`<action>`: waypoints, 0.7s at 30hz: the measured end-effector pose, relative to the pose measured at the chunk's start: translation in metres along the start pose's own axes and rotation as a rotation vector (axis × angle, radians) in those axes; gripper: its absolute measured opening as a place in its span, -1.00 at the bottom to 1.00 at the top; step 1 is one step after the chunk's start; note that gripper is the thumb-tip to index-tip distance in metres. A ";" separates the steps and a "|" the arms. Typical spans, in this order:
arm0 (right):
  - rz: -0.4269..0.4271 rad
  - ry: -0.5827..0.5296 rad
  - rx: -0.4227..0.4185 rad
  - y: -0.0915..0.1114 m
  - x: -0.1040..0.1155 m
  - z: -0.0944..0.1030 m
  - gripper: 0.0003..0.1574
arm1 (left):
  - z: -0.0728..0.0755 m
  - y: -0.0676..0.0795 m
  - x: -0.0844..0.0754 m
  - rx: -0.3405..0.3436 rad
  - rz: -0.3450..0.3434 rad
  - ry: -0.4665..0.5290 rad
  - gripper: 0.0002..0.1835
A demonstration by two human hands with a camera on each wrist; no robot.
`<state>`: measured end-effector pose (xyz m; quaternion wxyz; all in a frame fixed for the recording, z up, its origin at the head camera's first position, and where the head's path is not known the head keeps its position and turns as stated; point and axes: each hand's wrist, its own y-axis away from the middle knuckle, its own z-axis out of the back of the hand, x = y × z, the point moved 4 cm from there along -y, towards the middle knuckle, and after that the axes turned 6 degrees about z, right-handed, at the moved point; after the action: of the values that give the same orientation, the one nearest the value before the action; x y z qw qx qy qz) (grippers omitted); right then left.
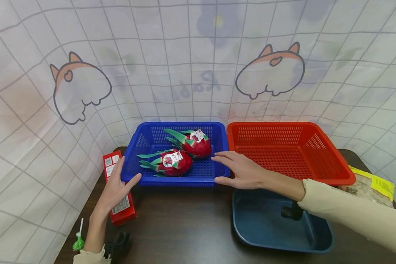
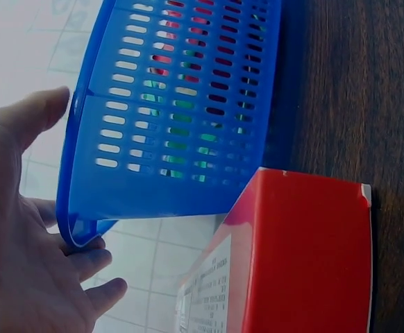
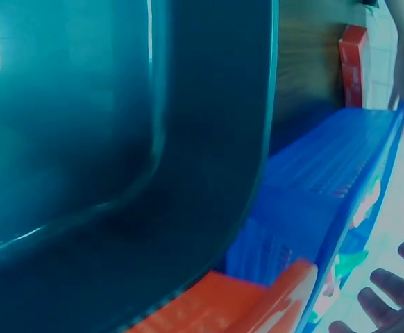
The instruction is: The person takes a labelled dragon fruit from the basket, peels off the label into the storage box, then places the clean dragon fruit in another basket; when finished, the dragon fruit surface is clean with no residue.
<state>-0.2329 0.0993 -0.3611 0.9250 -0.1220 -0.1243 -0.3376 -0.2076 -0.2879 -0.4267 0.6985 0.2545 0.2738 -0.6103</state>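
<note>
Two red dragon fruits with green leaves and white labels lie in a blue basket; one fruit is nearer, the other behind it. At the basket's left end, my left hand has its fingers and thumb spread about the corner, fingertips right at the rim in the left wrist view. My right hand reaches over the basket's right end, fingers extended and apart, overlapping the rim in the head view. Those fingers show spread beside the basket in the right wrist view. Neither hand grips a fruit.
An orange-red basket stands right of the blue one. A dark blue-green tub sits in front, beneath my right forearm. A red box lies by my left hand. A yellow-edged bag is at far right, a green-wrapped lollipop at front left.
</note>
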 end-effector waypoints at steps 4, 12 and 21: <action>-0.001 -0.034 0.056 -0.018 0.006 -0.011 -0.12 | 0.002 0.000 0.002 0.000 0.001 -0.010 0.10; -0.003 -0.114 0.111 -0.061 0.016 -0.018 -0.07 | 0.003 0.001 0.004 0.018 0.026 -0.022 0.13; 0.066 -0.195 0.144 -0.110 0.019 -0.020 -0.15 | 0.000 -0.002 0.006 0.016 0.023 -0.027 0.12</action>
<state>-0.2882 0.0003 -0.3582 0.9255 -0.0916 -0.2333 -0.2839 -0.2088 -0.2927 -0.4312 0.7071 0.2550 0.2567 -0.6075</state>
